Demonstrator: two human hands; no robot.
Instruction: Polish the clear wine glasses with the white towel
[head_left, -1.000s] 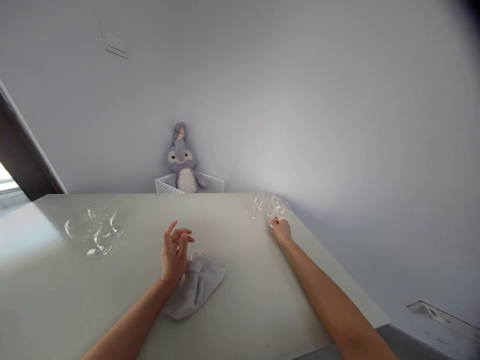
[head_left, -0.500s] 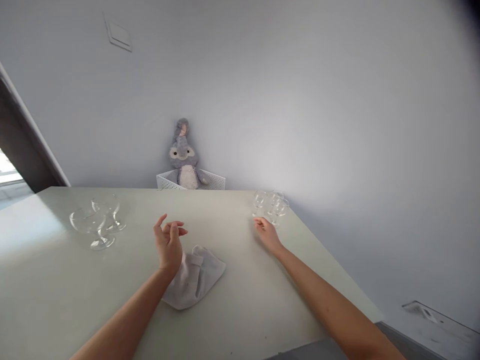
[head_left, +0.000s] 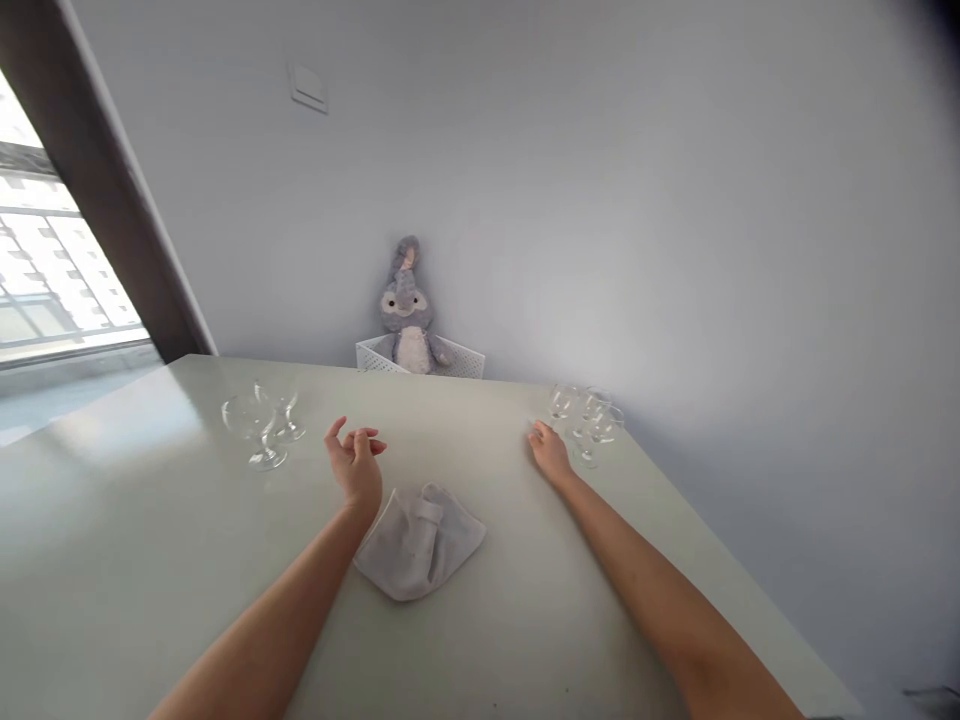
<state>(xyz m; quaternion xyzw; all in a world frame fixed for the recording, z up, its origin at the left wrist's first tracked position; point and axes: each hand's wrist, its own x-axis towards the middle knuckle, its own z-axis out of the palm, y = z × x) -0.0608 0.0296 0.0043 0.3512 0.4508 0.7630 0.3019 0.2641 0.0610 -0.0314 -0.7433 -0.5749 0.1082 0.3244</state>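
My left hand (head_left: 355, 465) hovers above the table, fingers loosely bent and apart, holding nothing. Just below its wrist lies a crumpled light grey cloth (head_left: 420, 545). To its left stand two clear stemmed glasses, the nearer glass (head_left: 251, 420) and one behind it (head_left: 286, 405), both upright. My right hand (head_left: 551, 452) is low over the table at the far right, its fingers curled in; whether anything is between them is hidden. Several clear stemmed glasses (head_left: 600, 425) are grouped close beside it on the right, near the table's edge.
The pale table (head_left: 225, 560) meets a plain wall at the back. A grey plush toy (head_left: 407, 310) sits in a white perforated basket (head_left: 469, 362) beyond the far edge. A dark frame (head_left: 112, 190) and a bright window (head_left: 52, 250) are at the left; a switch (head_left: 308, 85) is on the wall.
The view has swung left, so everything sits further right. My right hand has shifted slightly left relative to the grouped glasses. My left hand has moved left of the cloth, uncovering more of it.
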